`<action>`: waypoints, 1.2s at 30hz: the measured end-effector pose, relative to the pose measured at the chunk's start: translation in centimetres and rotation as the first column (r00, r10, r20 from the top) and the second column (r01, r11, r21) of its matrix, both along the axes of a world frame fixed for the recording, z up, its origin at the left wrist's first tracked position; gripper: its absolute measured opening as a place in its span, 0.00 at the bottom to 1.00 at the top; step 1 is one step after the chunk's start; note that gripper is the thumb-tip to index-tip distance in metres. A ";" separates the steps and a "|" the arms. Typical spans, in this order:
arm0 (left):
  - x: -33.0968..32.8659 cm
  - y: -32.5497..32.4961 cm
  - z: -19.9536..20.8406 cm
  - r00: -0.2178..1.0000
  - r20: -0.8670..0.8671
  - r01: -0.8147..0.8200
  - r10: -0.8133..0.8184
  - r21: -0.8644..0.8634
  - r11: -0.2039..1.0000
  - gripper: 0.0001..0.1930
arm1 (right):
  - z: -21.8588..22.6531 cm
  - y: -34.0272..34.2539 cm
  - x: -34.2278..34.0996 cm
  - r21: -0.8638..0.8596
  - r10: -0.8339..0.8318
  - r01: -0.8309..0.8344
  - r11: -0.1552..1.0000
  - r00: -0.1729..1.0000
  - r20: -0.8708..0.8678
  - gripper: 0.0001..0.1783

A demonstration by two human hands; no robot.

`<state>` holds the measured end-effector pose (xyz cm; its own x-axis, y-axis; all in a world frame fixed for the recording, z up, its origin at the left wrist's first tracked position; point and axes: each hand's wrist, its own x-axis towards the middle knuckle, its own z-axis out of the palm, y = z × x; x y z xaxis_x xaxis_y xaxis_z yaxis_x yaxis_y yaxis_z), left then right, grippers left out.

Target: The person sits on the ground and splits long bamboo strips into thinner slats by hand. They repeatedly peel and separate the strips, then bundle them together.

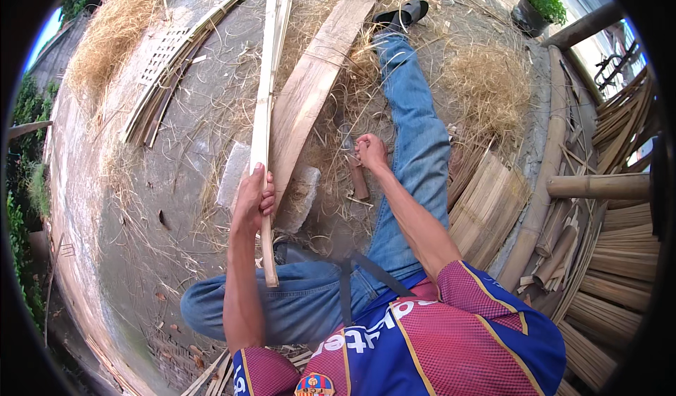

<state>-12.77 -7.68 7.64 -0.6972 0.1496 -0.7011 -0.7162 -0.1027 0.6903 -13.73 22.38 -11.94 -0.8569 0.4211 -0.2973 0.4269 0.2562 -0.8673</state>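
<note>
My left hand [255, 197] is wrapped round the near part of a bundle of long, pale split bamboo strips [265, 103]. The strips run away from me past the top of the view, their near end over my bent leg. Close to my straight leg, my right hand [371, 151] has its fingers curled closed; whatever may be in them I cannot make out. Just below it is a short brown wooden piece [359, 179]. A wide wooden plank [310, 79] slopes away beside the strips, its near end by a pale stone block [298, 202].
Another bundle of bamboo strips [165, 79] lies at the far left, near a heap of shavings [116, 29]. More shavings [486, 82] lie right of my leg. Flat slats [486, 202] are stacked beside a bamboo pole [539, 206]. A potted plant [529, 17] stands far right.
</note>
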 end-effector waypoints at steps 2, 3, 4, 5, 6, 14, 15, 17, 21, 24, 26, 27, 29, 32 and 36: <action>0.0 0.1 -0.1 0.999 0.032 -0.029 0.028 0.029 0.999 0.20 | 0.1 0.1 -1.9 -0.132 -0.095 0.095 0.987 0.995 0.010 0.10; 0.0 -0.1 -0.3 0.999 0.027 -0.019 0.018 0.028 0.999 0.21 | 0.4 0.0 -2.8 -0.122 -0.133 0.127 0.984 0.990 -0.042 0.09; 0.0 -0.1 -0.5 0.999 0.028 -0.019 0.018 0.043 0.999 0.21 | 0.7 0.0 -3.4 -0.115 -0.171 0.160 0.980 0.981 -0.094 0.09; 0.2 -0.4 -0.9 0.999 0.031 -0.029 0.028 0.052 0.998 0.21 | 2.6 -0.9 -3.9 -0.030 -0.229 0.228 0.973 0.953 -0.199 0.07; 0.3 -0.4 -0.9 0.999 0.037 -0.033 0.031 0.062 0.998 0.21 | 4.5 -1.7 -4.1 0.026 -0.164 0.181 0.983 0.937 -0.308 0.07; 0.0 0.5 -0.6 0.999 0.031 -0.016 0.014 0.070 0.997 0.21 | -2.3 -1.7 -9.2 0.477 0.041 0.048 0.877 0.984 -0.175 0.18; 0.0 0.4 -0.7 0.999 0.039 -0.019 0.016 0.075 0.997 0.21 | -2.8 -1.5 -9.2 0.398 0.097 -0.049 0.916 0.990 -0.102 0.17; 0.3 0.0 -0.9 0.998 0.049 -0.033 0.030 0.063 0.997 0.21 | -2.3 -1.9 -9.4 0.161 0.169 -0.174 0.972 0.985 0.046 0.17; 0.2 0.0 -1.4 0.998 0.055 -0.023 0.020 0.048 0.999 0.22 | 5.7 -1.6 -7.6 0.209 0.251 -0.203 0.957 0.939 -0.235 0.17; 0.5 0.0 -2.3 0.998 0.053 -0.030 0.028 0.034 0.999 0.22 | 11.6 -0.2 -7.5 0.011 0.265 -0.281 0.960 0.889 -0.374 0.15; 0.3 0.6 -2.7 0.998 0.057 -0.021 0.018 0.038 0.999 0.22 | 12.9 1.0 -7.6 0.186 0.404 -0.368 0.911 0.887 -0.224 0.12; 0.2 0.9 -2.6 0.998 0.061 -0.014 0.011 0.046 0.999 0.23 | 12.6 1.3 -7.6 0.206 0.424 -0.385 0.899 0.882 -0.203 0.12; -0.2 1.0 -2.1 0.999 0.044 0.000 -0.002 0.041 0.999 0.23 | 12.7 1.9 -8.2 0.201 0.399 -0.357 0.912 0.884 -0.244 0.11; 0.4 0.6 -2.2 0.999 0.034 0.001 -0.002 0.015 1.000 0.23 | 16.2 1.7 -8.8 0.050 0.270 -0.276 0.960 0.863 -0.427 0.11; 0.3 0.1 -3.0 1.000 0.026 -0.005 0.005 0.024 1.000 0.23 | 24.7 3.2 -11.2 -0.048 0.162 -0.234 0.971 0.792 -0.588 0.13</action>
